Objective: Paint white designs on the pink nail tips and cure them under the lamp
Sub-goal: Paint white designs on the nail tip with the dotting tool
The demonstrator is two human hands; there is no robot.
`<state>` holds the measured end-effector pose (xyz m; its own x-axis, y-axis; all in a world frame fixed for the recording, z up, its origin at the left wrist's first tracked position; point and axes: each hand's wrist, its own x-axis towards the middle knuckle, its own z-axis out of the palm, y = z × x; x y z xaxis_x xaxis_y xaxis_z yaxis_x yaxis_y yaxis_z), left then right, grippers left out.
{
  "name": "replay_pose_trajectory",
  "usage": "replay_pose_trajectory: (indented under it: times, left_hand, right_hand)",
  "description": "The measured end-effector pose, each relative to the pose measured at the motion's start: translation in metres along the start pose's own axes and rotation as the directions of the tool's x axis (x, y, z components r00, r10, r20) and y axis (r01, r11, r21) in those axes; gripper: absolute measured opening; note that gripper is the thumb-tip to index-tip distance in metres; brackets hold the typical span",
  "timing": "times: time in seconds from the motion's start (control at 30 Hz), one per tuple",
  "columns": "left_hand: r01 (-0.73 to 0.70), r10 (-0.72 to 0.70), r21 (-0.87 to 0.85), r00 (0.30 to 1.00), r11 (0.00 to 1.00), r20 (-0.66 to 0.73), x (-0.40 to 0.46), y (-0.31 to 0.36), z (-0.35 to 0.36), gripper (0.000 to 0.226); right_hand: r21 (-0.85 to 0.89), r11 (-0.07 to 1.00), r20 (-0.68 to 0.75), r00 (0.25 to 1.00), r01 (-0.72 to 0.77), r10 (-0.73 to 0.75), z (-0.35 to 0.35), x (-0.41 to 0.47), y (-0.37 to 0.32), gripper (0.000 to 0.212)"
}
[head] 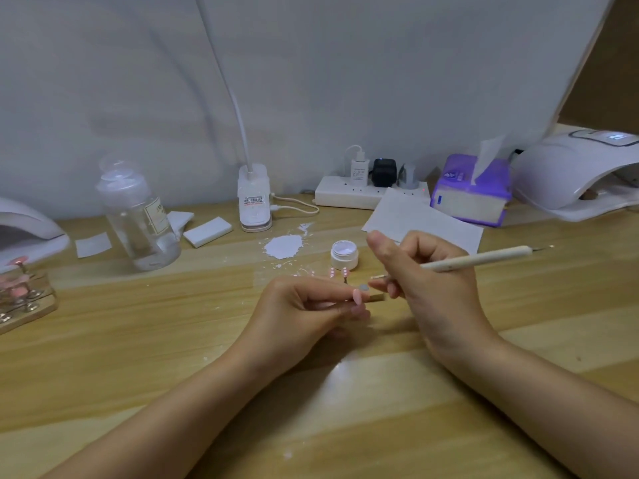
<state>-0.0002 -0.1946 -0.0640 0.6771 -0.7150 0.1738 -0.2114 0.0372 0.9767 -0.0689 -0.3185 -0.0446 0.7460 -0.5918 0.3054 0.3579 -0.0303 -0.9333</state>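
Both hands are up close together over the middle of the bench (138,340). The left hand (304,312) is curled shut, pinching a small wooden holder (375,298) between thumb and fingers, with a pink nail tip (358,296) sitting at the end of it. The right hand (425,281) is closed around a thin white brush (477,260), held like a pen, handle sticking out to the right and the working end down by the nail tip. Too blurry to tell if the bristles actually touch it.

Just behind the hands there's a little open white jar (344,254), and left of that a splat of white paint (284,246) straight on the wood. Far left, more pink tips on a wooden stand (20,299), partly under a white curing lamp (27,229). A second, bigger lamp (574,174) sits far right with a lit display I can't read.

As for labels: the clear pump bottle (138,216) has a cream label starting with "J", rest is mush. The clip lamp base (254,198) has a barcode sticker, unreadable. The white charger (359,171) in the power strip (349,195) has tiny print, also unreadable. The purple tissue pack (472,191) has a logo I can't make out.
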Motion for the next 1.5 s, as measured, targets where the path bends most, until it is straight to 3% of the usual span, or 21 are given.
replay_pose_trajectory:
  times: [0.2, 0.37, 0.83, 1.5]
  left_hand:
    - [-0.015, 0.013, 0.054, 0.999, 0.998, 0.037, 0.0, 0.001, 0.001, 0.023]
    - [-0.033, 0.027, 0.093, 0.998, 0.995, 0.064, 0.0, 0.001, 0.001, 0.034]
    - [-0.055, 0.045, 0.151, 0.996, 0.987, 0.071, 0.002, -0.004, 0.001, 0.015]
    - [-0.049, 0.039, 0.163, 0.997, 0.985, 0.066, 0.001, -0.002, 0.002, 0.022]
  right_hand:
    - [-0.085, 0.995, 0.048, 0.998, 0.052, -0.048, 0.002, -0.001, 0.01, 0.041]
    - [-0.044, 0.999, 0.075, 0.997, 0.026, -0.023, 0.002, 0.0, 0.013, 0.039]
    - [-0.037, 0.999, 0.102, 0.995, -0.004, 0.007, 0.003, 0.0, 0.014, 0.038]
    - [-0.064, 0.998, 0.103, 0.995, 0.003, 0.004, 0.003, 0.0, 0.014, 0.038]
